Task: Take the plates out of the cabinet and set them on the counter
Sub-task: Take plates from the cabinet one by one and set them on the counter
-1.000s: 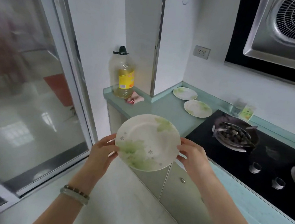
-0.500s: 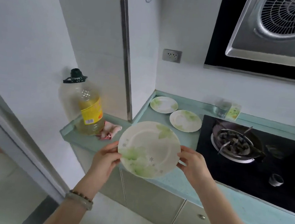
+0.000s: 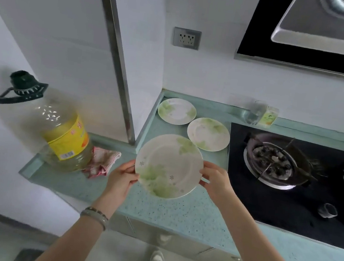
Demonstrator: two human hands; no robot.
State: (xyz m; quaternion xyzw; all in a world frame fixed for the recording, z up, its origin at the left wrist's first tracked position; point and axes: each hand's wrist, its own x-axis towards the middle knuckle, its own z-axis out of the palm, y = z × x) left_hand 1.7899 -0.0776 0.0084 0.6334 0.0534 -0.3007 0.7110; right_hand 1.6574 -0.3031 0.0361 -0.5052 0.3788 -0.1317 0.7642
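The left hand (image 3: 122, 175) and right hand (image 3: 214, 179) pinch opposite rims of the round white green-leaf china plate (image 3: 168, 165), left of the black stove (image 3: 287, 197). It seems hard, slippery and easy to break.

Bare counter (image 3: 178, 214) runs along the front edge between the cloth (image 3: 102, 161) and the hob (image 3: 287, 203), with open approach from the front; the held plate (image 3: 168, 166), gripped by left hand (image 3: 121, 178) and right hand (image 3: 216, 181), hangs over that patch. Back corner is taken by the rear plate (image 3: 177, 111) and second plate (image 3: 208, 134), just beside each other, hemmed by the metal-edged wall corner (image 3: 119, 60) on the left. Oil bottle (image 3: 59, 130) blocks the left end, cloth touching it; burner (image 3: 270, 163) blocks the right; glass (image 3: 254, 114) and carton (image 3: 268, 116) sit at the back wall.
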